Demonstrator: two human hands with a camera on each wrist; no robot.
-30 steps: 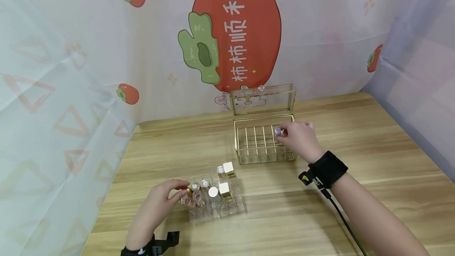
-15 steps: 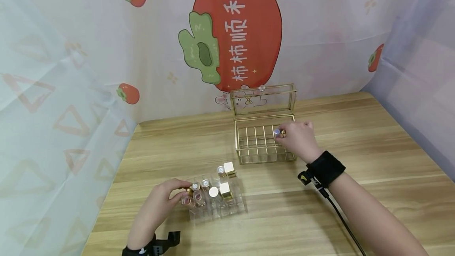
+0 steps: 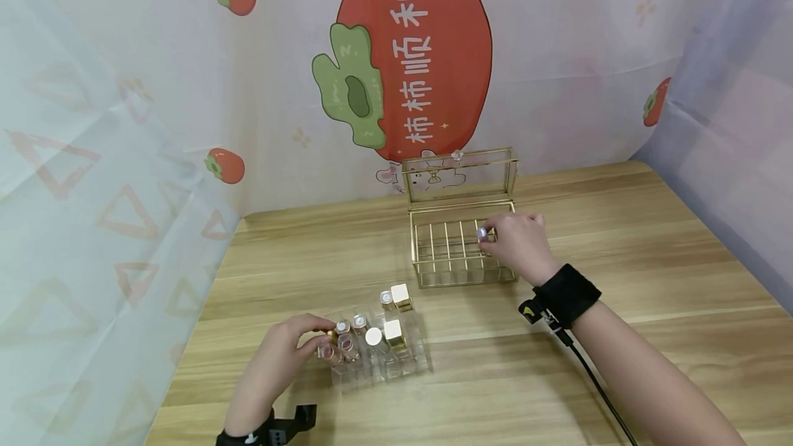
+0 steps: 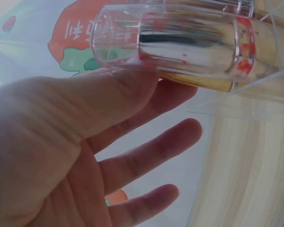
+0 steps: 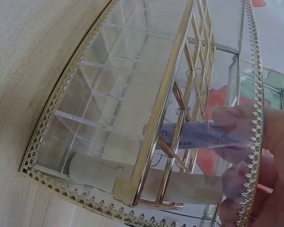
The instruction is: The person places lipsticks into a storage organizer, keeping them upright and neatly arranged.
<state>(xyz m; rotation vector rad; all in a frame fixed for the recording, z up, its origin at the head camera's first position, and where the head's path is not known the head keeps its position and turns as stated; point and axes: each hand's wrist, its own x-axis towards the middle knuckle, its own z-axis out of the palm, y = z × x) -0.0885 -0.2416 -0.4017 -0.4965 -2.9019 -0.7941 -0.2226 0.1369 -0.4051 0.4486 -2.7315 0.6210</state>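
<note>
My right hand (image 3: 520, 243) pinches a small lavender tube (image 5: 189, 134) between thumb and fingers, over the right part of an open glass box with gold edging (image 3: 414, 246). In the right wrist view, the tube's lower end passes into the gold divider grid (image 5: 177, 94), beside a whitish tube (image 5: 99, 172) standing in the end compartment. My left hand (image 3: 281, 349) is at the left end of a clear acrylic organizer (image 3: 409, 367), thumb and forefinger pinching a gold lipstick (image 4: 199, 81). A clear-capped lipstick (image 4: 189, 42) stands right against the thumb; the other left fingers are spread.
Several lipsticks stand in the organizer, including a round white-topped one (image 3: 373, 336) and a square gold-capped one (image 3: 394, 334). The box's hinged glass lid (image 3: 458, 174) is raised against the printed cloth backdrop (image 3: 557, 54). A black cable (image 3: 595, 370) trails from the right wristband.
The lavender tube has shifted slightly left and down in my right fingers over the box. My left hand stays at the same end of the organizer.
</note>
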